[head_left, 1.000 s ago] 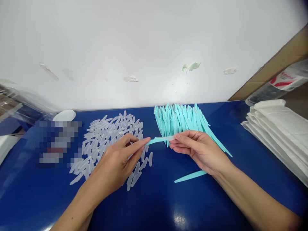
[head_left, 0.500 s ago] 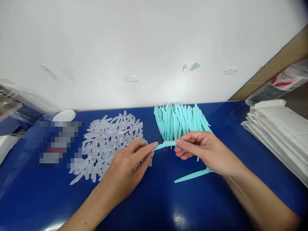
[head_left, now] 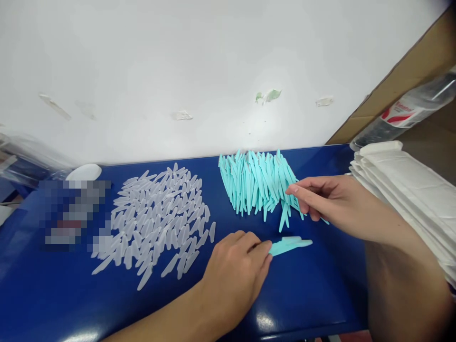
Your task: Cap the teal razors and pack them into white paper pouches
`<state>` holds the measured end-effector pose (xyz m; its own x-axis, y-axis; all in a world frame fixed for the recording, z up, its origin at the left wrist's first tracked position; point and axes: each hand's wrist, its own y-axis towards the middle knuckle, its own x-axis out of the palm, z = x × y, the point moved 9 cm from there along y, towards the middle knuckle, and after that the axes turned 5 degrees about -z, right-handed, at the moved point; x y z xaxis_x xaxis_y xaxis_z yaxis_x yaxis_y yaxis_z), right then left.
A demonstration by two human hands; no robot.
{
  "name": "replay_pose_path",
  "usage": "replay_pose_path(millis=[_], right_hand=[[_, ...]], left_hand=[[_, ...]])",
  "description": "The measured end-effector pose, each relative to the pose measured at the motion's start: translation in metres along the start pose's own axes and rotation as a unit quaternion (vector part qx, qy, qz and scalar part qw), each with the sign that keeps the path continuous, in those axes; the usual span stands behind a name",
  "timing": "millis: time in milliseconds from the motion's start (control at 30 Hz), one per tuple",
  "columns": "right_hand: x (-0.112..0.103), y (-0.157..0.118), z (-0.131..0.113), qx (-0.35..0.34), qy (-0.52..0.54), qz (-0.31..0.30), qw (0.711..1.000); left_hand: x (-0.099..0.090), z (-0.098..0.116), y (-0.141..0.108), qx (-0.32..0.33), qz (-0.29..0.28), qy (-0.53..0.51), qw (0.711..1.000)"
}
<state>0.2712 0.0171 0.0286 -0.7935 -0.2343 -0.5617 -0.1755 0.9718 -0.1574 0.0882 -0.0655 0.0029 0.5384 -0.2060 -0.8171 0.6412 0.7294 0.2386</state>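
Note:
My left hand (head_left: pixel 237 275) is closed on the left end of some turquoise strips (head_left: pixel 290 243), low over the blue table at the centre. Behind them lies a pile of turquoise strips (head_left: pixel 254 183), close to the wall. My right hand (head_left: pixel 324 202) is at the right edge of that pile, thumb and forefinger pressed together; whatever is between them, if anything, I cannot make out. Left of my hands, many small translucent whitish pieces (head_left: pixel 156 213) are spread out flat.
White padded envelopes (head_left: pixel 409 175) are stacked at the right, beside a plastic bottle (head_left: pixel 399 114) and cardboard (head_left: pixel 388 85). A white round lid (head_left: pixel 84 172) and a blurred-out item (head_left: pixel 78 209) lie at the left. A white wall (head_left: pixel 199 71) rises behind the table.
My left hand has moved right and nearer, bringing the turquoise strip down beside the one on the table. My right hand has let go of that strip and moved right, to the pile's edge.

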Motion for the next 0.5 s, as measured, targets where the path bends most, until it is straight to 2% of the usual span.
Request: replay_pose_path(millis=[167, 333, 500], right_hand=[[-0.001, -0.001, -0.002, -0.006, 0.006, 0.005, 1.000], [0.000, -0.003, 0.000, -0.006, 0.021, 0.002, 1.000], [0.004, -0.002, -0.003, -0.020, 0.020, 0.000, 1.000]], left_hand=[[0.018, 0.020, 0.003, 0.005, 0.031, 0.058, 0.998], [0.024, 0.027, 0.005, -0.003, 0.047, 0.132, 0.990], [0.028, 0.036, 0.004, 0.042, 0.063, 0.171, 0.982]])
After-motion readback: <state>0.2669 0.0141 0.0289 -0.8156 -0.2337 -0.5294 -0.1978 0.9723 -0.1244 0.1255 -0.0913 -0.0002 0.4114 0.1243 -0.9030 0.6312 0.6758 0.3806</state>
